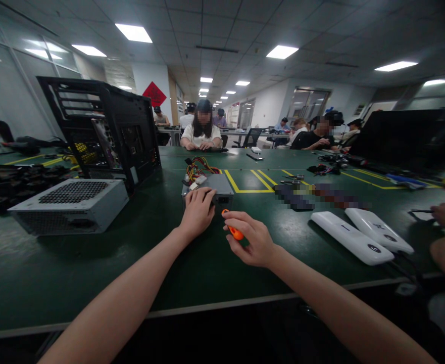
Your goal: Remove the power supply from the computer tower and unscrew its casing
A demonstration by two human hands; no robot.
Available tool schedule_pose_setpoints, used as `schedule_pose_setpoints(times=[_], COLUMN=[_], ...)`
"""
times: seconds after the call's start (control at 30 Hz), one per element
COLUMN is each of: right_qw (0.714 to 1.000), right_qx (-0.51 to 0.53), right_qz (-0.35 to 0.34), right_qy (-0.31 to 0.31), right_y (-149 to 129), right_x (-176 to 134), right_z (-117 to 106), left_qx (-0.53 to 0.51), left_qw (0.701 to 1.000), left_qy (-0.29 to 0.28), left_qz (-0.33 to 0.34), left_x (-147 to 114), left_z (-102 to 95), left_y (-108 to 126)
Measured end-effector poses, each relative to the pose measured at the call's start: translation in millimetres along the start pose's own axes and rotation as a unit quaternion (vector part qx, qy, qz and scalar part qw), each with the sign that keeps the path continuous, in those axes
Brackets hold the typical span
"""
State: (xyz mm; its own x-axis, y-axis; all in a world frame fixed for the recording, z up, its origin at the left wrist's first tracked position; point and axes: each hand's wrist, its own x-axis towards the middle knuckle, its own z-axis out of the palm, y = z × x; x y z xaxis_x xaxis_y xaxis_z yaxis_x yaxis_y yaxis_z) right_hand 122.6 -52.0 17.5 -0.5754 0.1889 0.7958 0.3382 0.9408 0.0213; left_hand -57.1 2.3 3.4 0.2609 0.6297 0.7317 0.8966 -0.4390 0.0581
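L hand (198, 210) on grey boxy metal PSU (222, 188), grip unclear; R hand (254, 242), PSU's nearside, pinches rounded orange tool (236, 233).

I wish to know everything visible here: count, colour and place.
table: one, green, across view
computer case: one, black, left
vented box: one, grey, left
second box: one, grey, centre
wires: several, multicoloured, centre
small tool: one, orange, centre
white devices: two, white, right
dark panel: one, black, right
loose parts: uncounted, mostly dark, both sides
blurred items: uncounted, dark, right
yellow lines: several, yellow, table
red sign: one, red, background
ceiling lights: many, white, overhead
chairs: some, black, background
people: several, various clothing, background and right
left hand: one, bare, on second box
right hand: one, bare, holding small tool
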Motion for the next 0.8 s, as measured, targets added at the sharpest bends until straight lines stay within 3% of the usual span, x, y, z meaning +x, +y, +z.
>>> schedule_pose_setpoints(times=[0.1, 0.3, 0.57, 0.8], right_qw=[1.000, 0.993, 0.993, 0.988], right_qx=[-0.017, -0.063, -0.093, -0.117], right_qz=[-0.017, 0.058, 0.030, 0.050], right_qy=[-0.014, 0.080, 0.062, 0.093], right_y=[2, 11, 4, 8], right_x=[-1, -2, 1, -1], right_z=[1, -2, 0, 1], left_qx=[0.001, 0.005, 0.001, -0.001], left_qw=[1.000, 1.000, 1.000, 1.000], left_qy=[-0.004, 0.001, 0.000, -0.001], left_qz=[0.002, -0.002, 0.000, 0.006], left_x=[0, 0, -1, -1], left_z=[0.1, -0.9, 1.0, -0.8], left_y=[0, 1, 0, 1])
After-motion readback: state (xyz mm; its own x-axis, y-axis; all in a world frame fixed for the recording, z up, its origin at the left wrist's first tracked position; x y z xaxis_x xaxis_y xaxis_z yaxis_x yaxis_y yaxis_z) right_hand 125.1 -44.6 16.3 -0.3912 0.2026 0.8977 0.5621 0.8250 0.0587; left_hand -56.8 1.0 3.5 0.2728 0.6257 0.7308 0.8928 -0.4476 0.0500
